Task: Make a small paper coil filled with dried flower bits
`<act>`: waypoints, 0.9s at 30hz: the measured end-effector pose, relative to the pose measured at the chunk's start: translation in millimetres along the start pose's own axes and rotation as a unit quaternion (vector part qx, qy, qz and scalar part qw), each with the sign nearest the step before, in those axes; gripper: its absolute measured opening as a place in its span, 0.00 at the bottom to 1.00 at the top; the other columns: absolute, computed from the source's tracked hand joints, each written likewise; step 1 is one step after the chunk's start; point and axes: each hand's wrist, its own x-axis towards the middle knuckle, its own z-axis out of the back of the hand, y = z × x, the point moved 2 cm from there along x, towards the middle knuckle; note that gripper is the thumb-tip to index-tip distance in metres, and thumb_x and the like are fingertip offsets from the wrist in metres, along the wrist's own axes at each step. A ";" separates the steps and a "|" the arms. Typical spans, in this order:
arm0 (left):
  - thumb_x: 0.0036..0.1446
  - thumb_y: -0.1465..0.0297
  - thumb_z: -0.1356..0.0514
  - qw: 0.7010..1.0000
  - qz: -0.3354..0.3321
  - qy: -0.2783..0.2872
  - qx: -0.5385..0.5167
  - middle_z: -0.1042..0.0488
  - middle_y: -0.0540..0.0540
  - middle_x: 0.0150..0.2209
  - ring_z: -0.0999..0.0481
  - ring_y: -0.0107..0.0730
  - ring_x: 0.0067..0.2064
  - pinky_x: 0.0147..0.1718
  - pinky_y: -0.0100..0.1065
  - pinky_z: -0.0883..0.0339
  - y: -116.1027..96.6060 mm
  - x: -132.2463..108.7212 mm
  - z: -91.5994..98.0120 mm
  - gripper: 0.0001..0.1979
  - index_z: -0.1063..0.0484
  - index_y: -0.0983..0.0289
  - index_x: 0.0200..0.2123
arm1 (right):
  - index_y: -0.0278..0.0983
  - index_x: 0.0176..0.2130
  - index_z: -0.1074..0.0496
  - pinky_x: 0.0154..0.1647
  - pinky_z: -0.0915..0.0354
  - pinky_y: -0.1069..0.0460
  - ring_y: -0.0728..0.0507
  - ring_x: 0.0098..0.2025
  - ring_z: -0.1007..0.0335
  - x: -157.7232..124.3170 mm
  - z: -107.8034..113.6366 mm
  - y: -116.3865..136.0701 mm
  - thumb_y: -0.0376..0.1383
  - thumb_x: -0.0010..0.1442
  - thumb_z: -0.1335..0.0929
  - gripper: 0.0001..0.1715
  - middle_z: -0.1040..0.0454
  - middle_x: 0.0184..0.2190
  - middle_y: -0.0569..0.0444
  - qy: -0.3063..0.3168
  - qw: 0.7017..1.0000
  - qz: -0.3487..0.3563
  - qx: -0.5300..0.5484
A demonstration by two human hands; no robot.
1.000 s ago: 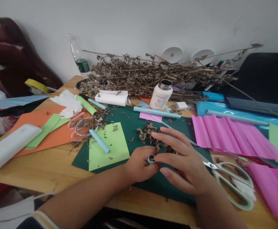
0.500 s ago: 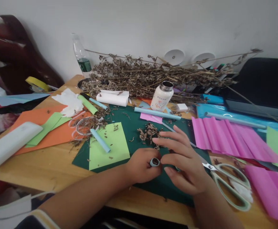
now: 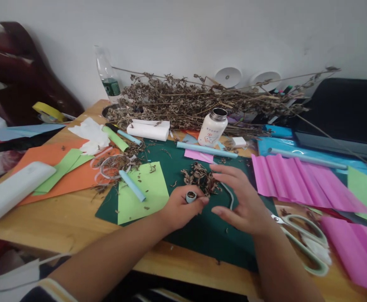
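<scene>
My left hand (image 3: pixel 180 207) is closed around a small light-blue paper tube (image 3: pixel 191 196), held upright with its open end up and dark bits inside. My right hand (image 3: pixel 240 201) hovers just right of it, fingers spread and slightly curled over a pile of dried plant crumbs (image 3: pixel 202 178) on the dark green sheet (image 3: pixel 208 235). A thin pale strip (image 3: pixel 231 197) curves beside the right hand's fingers. Whether the right fingers pinch any crumbs I cannot make out.
Scissors (image 3: pixel 303 243) lie at the right wrist. Pink pleated paper (image 3: pixel 299 182), a light green square (image 3: pixel 142 193) with a blue paper roll (image 3: pixel 132 185), orange paper (image 3: pixel 54 167), a white bottle (image 3: pixel 214 128), dried branches (image 3: pixel 202 100) and a plastic bottle (image 3: pixel 108 82) crowd the wooden table (image 3: pixel 60 222).
Both hands moved up and slightly left toward the crumb pile. The left hand carried the blue tube with it, and the right hand slid off the scissors' blades.
</scene>
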 end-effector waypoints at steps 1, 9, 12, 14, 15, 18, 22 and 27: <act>0.46 0.68 0.47 0.999 0.005 -0.001 -0.032 0.40 0.47 0.14 0.41 0.20 0.16 0.16 0.24 0.46 -0.5 0.5 0.8 0.10 0.40 0.67 0.18 | 0.38 0.48 0.46 0.48 0.46 0.41 0.39 0.51 0.47 1.5 -3.0 1.3 0.42 0.47 0.35 0.30 0.42 0.49 0.44 0.009 1.000 0.009 -0.009; 0.44 0.71 0.46 0.999 0.004 0.044 -0.005 0.41 0.46 0.12 0.43 0.19 0.16 0.15 0.23 0.49 -8.1 1.4 5.6 0.09 0.40 0.68 0.16 | 0.35 0.38 0.37 0.40 0.42 0.47 0.43 0.40 0.39 3.3 -12.2 4.2 0.48 0.50 0.39 0.21 0.30 0.36 0.49 0.036 0.997 0.029 -0.057; 0.46 0.70 0.46 0.998 0.009 0.059 0.007 0.42 0.46 0.12 0.45 0.18 0.15 0.15 0.23 0.50 -10.9 1.6 7.2 0.11 0.40 0.68 0.16 | 0.34 0.29 0.35 0.30 0.43 0.51 0.46 0.29 0.38 3.5 -14.1 7.1 0.47 0.53 0.42 0.19 0.31 0.24 0.52 0.050 0.996 0.026 -0.070; 0.46 0.69 0.47 0.998 0.012 0.054 0.009 0.42 0.46 0.12 0.44 0.18 0.16 0.15 0.23 0.49 -13.1 2.1 9.4 0.11 0.40 0.68 0.17 | 0.34 0.25 0.35 0.25 0.45 0.52 0.48 0.24 0.42 3.5 -15.1 8.1 0.44 0.56 0.44 0.20 0.34 0.19 0.54 0.060 0.994 0.032 -0.091; 0.46 0.69 0.47 0.999 0.010 0.049 0.010 0.42 0.46 0.12 0.43 0.18 0.16 0.15 0.23 0.49 -14.0 2.3 10.5 0.10 0.39 0.68 0.17 | 0.35 0.23 0.36 0.24 0.47 0.53 0.48 0.22 0.43 3.6 -15.6 8.3 0.43 0.57 0.45 0.20 0.35 0.17 0.54 0.066 0.992 0.036 -0.101; 0.45 0.71 0.46 0.999 0.007 0.033 0.010 0.41 0.45 0.12 0.43 0.19 0.16 0.16 0.23 0.48 -14.7 1.7 12.2 0.08 0.38 0.68 0.17 | 0.35 0.21 0.36 0.23 0.49 0.54 0.49 0.21 0.44 4.6 -17.7 8.3 0.41 0.57 0.45 0.21 0.36 0.16 0.55 0.085 0.988 0.036 -0.125; 0.43 0.72 0.45 0.997 0.011 -0.050 -0.055 0.42 0.44 0.11 0.43 0.19 0.14 0.15 0.24 0.49 -11.1 0.4 11.2 0.08 0.39 0.67 0.16 | 0.35 0.21 0.36 0.23 0.49 0.54 0.49 0.21 0.43 6.4 -21.3 7.2 0.39 0.58 0.46 0.21 0.35 0.17 0.55 0.096 0.986 0.007 -0.138; 0.39 0.78 0.46 0.957 -0.010 -0.175 -0.231 0.46 0.42 0.07 0.48 0.17 0.12 0.14 0.23 0.52 -19.7 10.2 32.8 0.06 0.41 0.66 0.15 | 0.36 0.21 0.37 0.24 0.50 0.54 0.48 0.23 0.41 0.7 -15.8 -10.1 0.40 0.56 0.45 0.19 0.35 0.18 0.54 0.078 0.986 -0.085 -0.118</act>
